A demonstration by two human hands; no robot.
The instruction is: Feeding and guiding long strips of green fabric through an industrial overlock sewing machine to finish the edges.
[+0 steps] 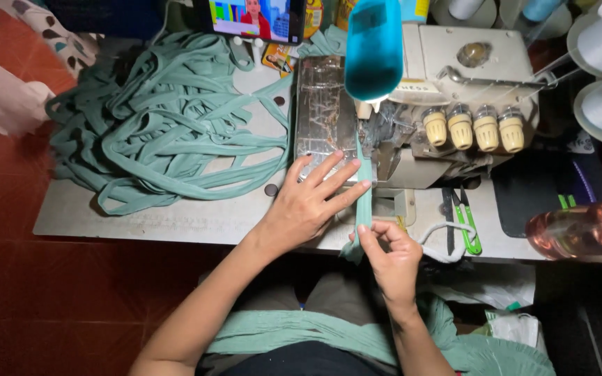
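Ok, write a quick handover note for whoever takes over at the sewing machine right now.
Left hand: flat, fingers spread, pressing the green strip against the machine bed near the needle.
Right hand: pinching the same strip at the table edge, feeding it up.
Sewing machine: strip runs under its foot.
Done: a big pile of green strips lies on the table, to the left.
Left: more green fabric sits in the lap.
Green snips lie right of the hands.
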